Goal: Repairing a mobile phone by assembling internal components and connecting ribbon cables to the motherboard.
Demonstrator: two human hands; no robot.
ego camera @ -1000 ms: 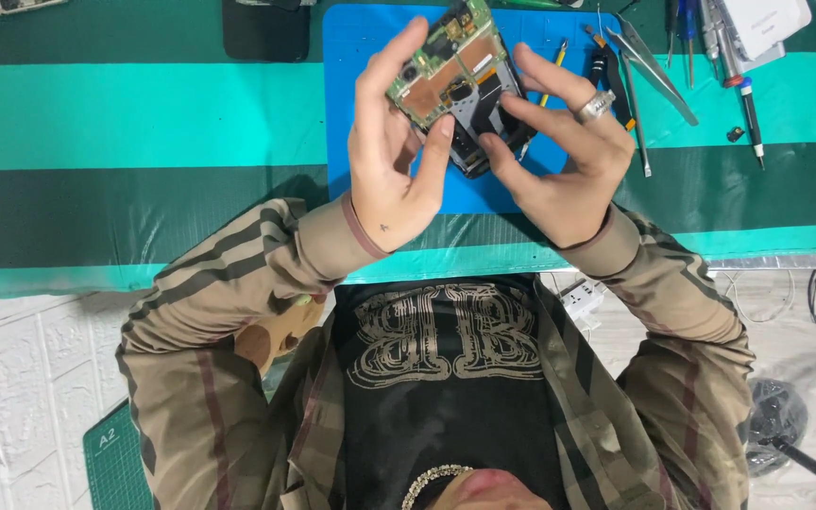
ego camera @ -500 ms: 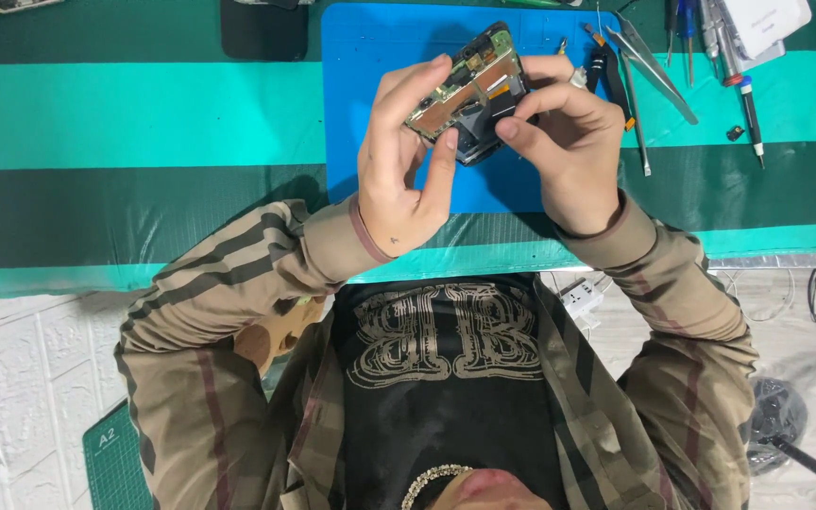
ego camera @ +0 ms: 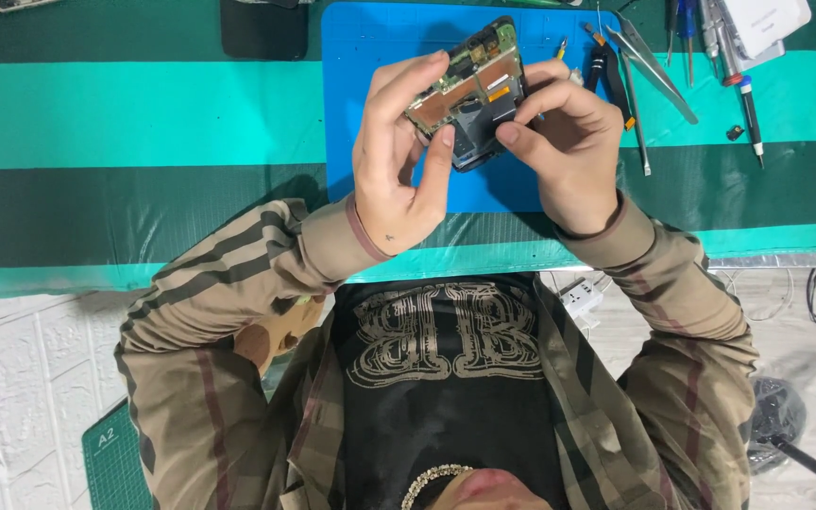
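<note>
A green-striped surface carries a blue rectangular mat. Above the mat, the left hand and right hand both grasp an opened dark smartphone with exposed circuit board, fingers clenched around its edges. Metal tweezers lie to the right.

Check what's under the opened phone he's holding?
Under the opened phone, held by the left hand and right hand, lies the blue mat on the green-striped table cover. The mat directly beneath is covered.
</note>
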